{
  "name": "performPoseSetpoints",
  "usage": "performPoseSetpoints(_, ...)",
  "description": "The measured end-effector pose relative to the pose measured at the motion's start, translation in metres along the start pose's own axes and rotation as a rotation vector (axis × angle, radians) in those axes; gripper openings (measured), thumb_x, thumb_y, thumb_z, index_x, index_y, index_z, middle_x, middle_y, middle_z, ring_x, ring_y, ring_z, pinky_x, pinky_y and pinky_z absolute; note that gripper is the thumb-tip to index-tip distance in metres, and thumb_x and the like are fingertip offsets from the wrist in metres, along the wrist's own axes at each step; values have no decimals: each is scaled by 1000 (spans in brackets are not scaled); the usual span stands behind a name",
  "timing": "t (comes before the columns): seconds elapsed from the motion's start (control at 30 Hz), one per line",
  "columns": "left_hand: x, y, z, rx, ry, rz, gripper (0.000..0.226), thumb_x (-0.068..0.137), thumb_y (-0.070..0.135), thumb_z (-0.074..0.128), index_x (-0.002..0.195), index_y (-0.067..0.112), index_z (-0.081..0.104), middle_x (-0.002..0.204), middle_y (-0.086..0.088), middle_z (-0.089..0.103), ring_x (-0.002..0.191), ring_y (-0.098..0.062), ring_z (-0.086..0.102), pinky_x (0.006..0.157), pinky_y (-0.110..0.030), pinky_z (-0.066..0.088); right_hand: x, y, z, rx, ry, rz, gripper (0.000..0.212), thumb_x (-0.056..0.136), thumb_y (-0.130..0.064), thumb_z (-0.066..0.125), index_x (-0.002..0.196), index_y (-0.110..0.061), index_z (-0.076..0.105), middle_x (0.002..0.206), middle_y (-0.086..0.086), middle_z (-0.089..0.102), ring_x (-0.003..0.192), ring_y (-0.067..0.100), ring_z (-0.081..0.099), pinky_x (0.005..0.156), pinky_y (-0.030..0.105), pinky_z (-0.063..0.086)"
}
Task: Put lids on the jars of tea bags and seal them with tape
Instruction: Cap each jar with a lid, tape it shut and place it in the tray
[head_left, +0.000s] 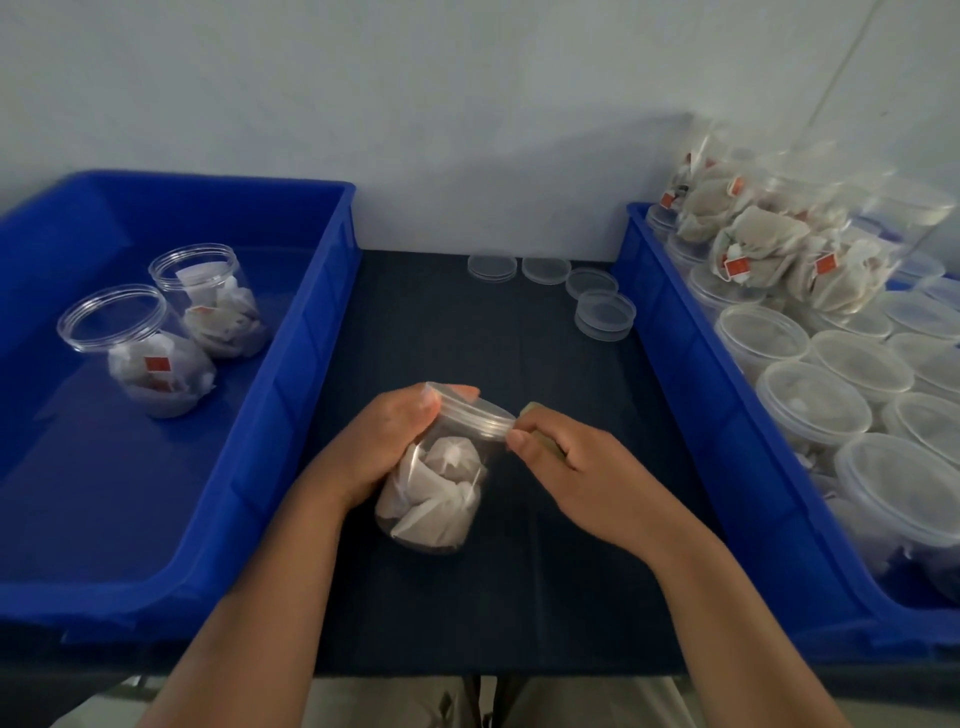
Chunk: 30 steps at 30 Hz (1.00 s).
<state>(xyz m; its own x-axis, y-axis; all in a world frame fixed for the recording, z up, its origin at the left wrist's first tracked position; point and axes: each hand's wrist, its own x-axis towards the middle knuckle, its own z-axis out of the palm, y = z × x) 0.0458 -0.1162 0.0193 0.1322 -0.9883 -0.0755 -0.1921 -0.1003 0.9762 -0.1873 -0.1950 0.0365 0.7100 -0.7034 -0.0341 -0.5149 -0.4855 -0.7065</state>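
A clear plastic jar of tea bags (434, 493) stands tilted on the dark table in the middle, with a clear lid (472, 413) on its mouth. My left hand (384, 441) grips the jar's neck and upper side from the left, thumb on the lid's rim. My right hand (566, 467) is closed on a small tan item that looks like tape (543, 441); its fingertips touch the right edge of the lid. The tape is mostly hidden inside the hand.
A blue bin (291, 415) on the left holds two open jars of tea bags (150, 353) (218, 301). A blue bin (691, 405) on the right is packed with several lidded jars (810, 405). Several loose lids (602, 312) lie at the table's back.
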Motion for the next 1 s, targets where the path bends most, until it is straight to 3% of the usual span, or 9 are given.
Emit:
performPoseSetpoints(0.1,-6,6,0,159,121,52,63,92,75,56,146,44,53,117,24,73,110,5,67,101,-35,52,-6,-2,3,16,57,14,23,107,-58,41,99,-43,57,82,-18,63,65,1,58,59,15,46)
performPoseSetpoints(0.2,-16,14,9,213,70,-37,66,79,93,47,138,65,44,122,27,65,107,15,61,91,-28,48,-11,-6,6,17,91,17,24,107,-57,42,98,-42,58,85,-20,62,65,2,58,59,16,46)
performPoseSetpoints(0.33,-19,17,36,424,278,-28,98,57,100,58,141,52,38,130,25,38,118,5,44,82,-17,37,-16,-13,10,-10,125,-16,24,104,-60,39,97,-45,56,85,-13,63,71,8,63,60,25,52)
performPoseSetpoints(0.5,-23,17,49,527,430,91,89,79,93,46,154,48,28,140,26,49,120,4,51,88,-20,43,-20,-18,10,-62,161,-24,25,105,-59,41,92,-43,55,84,-15,62,74,4,63,63,20,51)
performPoseSetpoints(0.57,-23,18,56,569,455,88,93,73,98,45,149,47,29,130,25,50,111,4,53,80,-18,43,-20,-18,13,-60,172,-31,23,107,-52,43,91,-40,55,80,-12,62,72,6,63,62,24,52)
performPoseSetpoints(0.63,-22,20,58,535,477,66,98,62,105,46,141,49,34,119,27,51,102,5,55,74,-18,43,-19,-19,14,-30,156,-24,23,107,-51,43,92,-39,55,80,-9,63,71,9,64,60,27,52)
performPoseSetpoints(0.73,-20,19,48,410,462,45,85,62,102,52,131,56,43,109,28,61,96,8,61,71,-18,48,-18,-15,7,28,43,2,30,98,-72,39,104,-48,56,96,-23,65,76,2,66,56,15,49)
performPoseSetpoints(0.87,-19,16,33,338,389,73,68,68,95,58,126,60,48,106,31,64,95,14,61,66,-13,48,-20,-10,-4,-3,-145,-38,60,79,-98,29,124,-61,47,104,-35,62,81,-4,66,60,17,47)
performPoseSetpoints(1.0,-16,15,17,181,355,48,53,74,85,58,118,57,56,109,40,64,98,14,64,74,-15,48,-17,-5,-10,-35,-144,-10,45,85,-90,32,121,-67,45,102,-31,64,81,-1,67,63,21,49)
